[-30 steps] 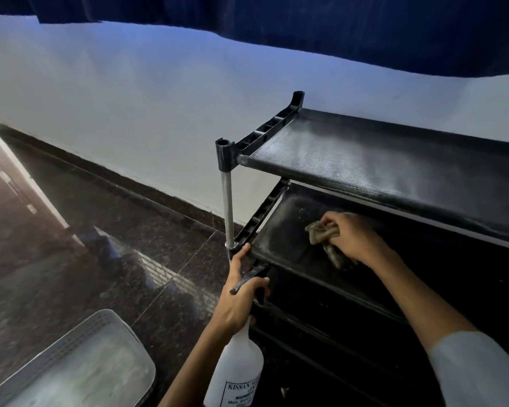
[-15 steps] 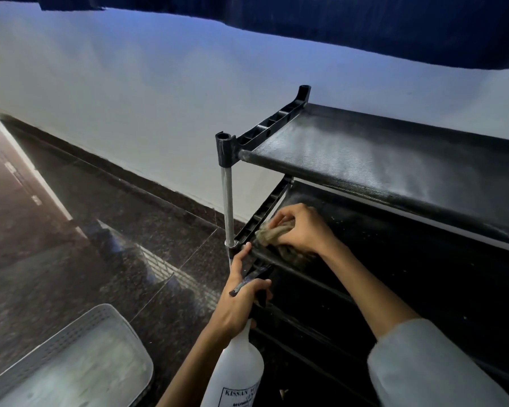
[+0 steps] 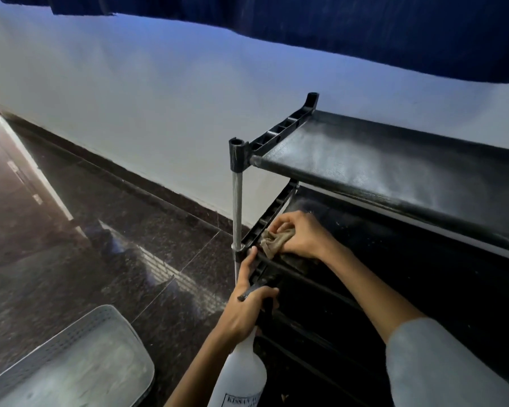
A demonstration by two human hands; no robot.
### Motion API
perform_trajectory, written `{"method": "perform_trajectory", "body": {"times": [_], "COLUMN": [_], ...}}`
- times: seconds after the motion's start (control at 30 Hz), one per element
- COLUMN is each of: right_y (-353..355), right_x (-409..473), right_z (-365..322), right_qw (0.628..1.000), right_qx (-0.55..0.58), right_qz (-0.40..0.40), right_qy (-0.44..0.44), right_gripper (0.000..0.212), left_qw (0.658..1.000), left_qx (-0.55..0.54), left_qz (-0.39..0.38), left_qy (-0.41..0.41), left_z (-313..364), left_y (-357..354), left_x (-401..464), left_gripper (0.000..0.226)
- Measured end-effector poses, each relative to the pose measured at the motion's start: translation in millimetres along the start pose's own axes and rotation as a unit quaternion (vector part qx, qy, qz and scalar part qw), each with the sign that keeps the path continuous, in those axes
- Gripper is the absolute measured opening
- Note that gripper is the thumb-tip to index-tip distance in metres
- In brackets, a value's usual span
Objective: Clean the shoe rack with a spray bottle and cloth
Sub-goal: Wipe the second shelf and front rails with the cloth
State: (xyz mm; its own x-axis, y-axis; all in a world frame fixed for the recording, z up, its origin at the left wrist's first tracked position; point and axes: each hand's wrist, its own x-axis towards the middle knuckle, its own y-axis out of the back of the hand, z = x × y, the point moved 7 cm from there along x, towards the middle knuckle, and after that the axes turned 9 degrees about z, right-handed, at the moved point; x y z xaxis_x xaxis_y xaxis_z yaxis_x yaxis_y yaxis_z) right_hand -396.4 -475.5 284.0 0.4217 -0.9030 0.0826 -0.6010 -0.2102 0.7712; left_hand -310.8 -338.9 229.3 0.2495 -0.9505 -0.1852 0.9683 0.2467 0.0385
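Note:
A black shoe rack (image 3: 394, 168) with fabric shelves and a metal corner post stands against the white wall. My right hand (image 3: 303, 235) grips a crumpled brown cloth (image 3: 274, 239) and presses it on the second shelf's front left corner, by the side rail. Below it, my left hand (image 3: 247, 309) grips the black trigger head of a white spray bottle (image 3: 241, 377). That hand's thumb points up toward the post joint. The bottle hangs upright near the bottom edge of the view. The lower shelves are dark and hard to make out.
A white perforated plastic basket (image 3: 71, 348) sits on the dark polished stone floor (image 3: 86, 245) at lower left. A dark blue curtain (image 3: 335, 30) hangs across the top of the view.
My right hand has dragged the cloth leftward along the second shelf, from its middle to the front left corner. The left hand and bottle have stayed in place.

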Motion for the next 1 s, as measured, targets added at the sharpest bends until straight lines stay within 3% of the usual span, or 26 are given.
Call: {"method": "perform_trajectory", "body": {"times": [0.1,0.17,0.27,0.33,0.4,0.5,0.6,0.63,0.77,0.83,1.0], "right_y": [4,6,-2,-3,0,5,14,14,-7,-7,8], "right_x": [8,10,7,3,7,14,21,24,12,10,23], "right_z": [-6,-5,0,-2,-5,-12,0,4,2,-2,-3], "right_qw": [0.992,0.993,0.995,0.986,0.992,0.992,0.989,0.993,0.986,0.991,0.986], "right_qx": [-0.075,-0.058,0.023,0.011,-0.021,-0.113,-0.123,-0.102,0.002,-0.010,-0.156], "right_qz": [0.101,0.102,-0.091,-0.164,-0.127,0.001,0.078,0.059,-0.159,-0.130,0.042], "right_qy": [0.031,0.014,-0.019,-0.012,0.005,0.061,0.026,-0.001,-0.047,-0.028,0.043], "right_gripper": [0.019,0.019,0.023,0.026,0.021,0.016,0.015,0.016,0.025,0.024,0.015], "left_qw": [1.000,1.000,1.000,0.999,0.999,0.998,0.998,0.998,0.997,0.997,0.998], "left_qx": [-0.025,-0.028,-0.023,-0.025,-0.031,-0.038,-0.043,-0.045,-0.050,-0.046,-0.025], "left_qz": [-0.009,-0.009,-0.009,-0.016,-0.018,-0.017,-0.019,-0.021,-0.034,-0.042,-0.034], "left_qy": [0.007,0.007,0.010,0.017,0.027,0.039,0.046,0.048,0.043,0.038,0.044], "left_z": [1,5,6,6,4,4,4,5,6,5,1], "left_y": [-3,-3,-3,-2,-1,-1,-1,-1,-1,-3,0], "left_x": [1,0,-3,-2,1,2,0,0,0,0,-1], "left_gripper": [0.074,0.073,0.072,0.073,0.075,0.076,0.076,0.077,0.078,0.079,0.078]}}
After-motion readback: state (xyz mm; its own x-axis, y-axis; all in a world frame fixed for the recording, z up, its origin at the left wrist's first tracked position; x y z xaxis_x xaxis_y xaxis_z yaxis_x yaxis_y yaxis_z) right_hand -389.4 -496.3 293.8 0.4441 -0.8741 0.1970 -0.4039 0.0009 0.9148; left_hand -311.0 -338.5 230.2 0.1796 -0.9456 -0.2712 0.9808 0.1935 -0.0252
